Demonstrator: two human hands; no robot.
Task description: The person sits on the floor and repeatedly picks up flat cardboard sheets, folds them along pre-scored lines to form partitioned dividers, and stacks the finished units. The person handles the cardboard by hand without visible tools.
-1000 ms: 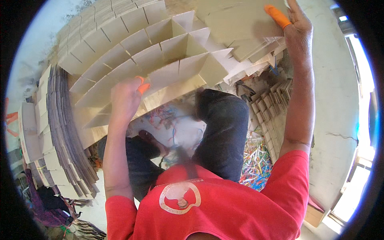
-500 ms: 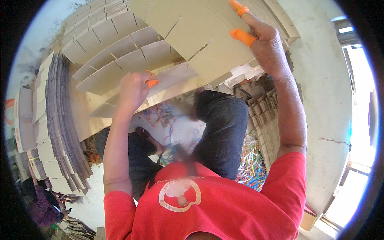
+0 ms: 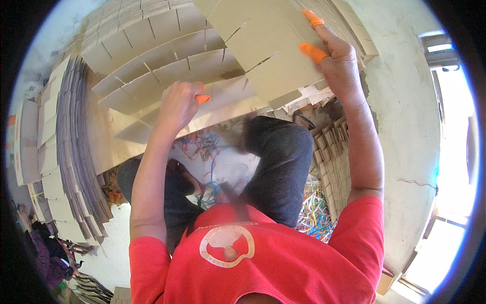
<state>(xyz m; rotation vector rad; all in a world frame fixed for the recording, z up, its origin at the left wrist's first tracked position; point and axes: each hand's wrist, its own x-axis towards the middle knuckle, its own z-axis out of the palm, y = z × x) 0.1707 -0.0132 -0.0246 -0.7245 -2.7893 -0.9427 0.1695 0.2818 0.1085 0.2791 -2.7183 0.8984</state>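
My left hand point(image 3: 181, 107) is closed, with orange finger covers on its fingertips, at one end of a slotted cardboard strip point(image 3: 228, 92) that it pinches. Motion blurs part of this strip. My right hand point(image 3: 338, 63), also with orange covers on thumb and forefinger, grips a broad slotted cardboard sheet point(image 3: 283, 45) by its right side. Thumb and forefinger lie spread on the sheet's face; the other fingers are hidden. Under and left of the sheet, more slotted cardboard strips point(image 3: 167, 71) stand in rows on a wooden board point(image 3: 109, 147).
Tall stacks of grey cardboard pieces point(image 3: 81, 147) stand at the left. More slotted pieces point(image 3: 331, 167) lean right of my knee. Coloured strands point(image 3: 316, 213) litter the floor. A pale wall point(image 3: 405, 126) and bright opening point(image 3: 455, 152) are at right; a person point(image 3: 48, 258) is at lower left.
The broad sheet and my right hand have shifted slightly to the right. My left hand has moved a little right and away from me, still closed.
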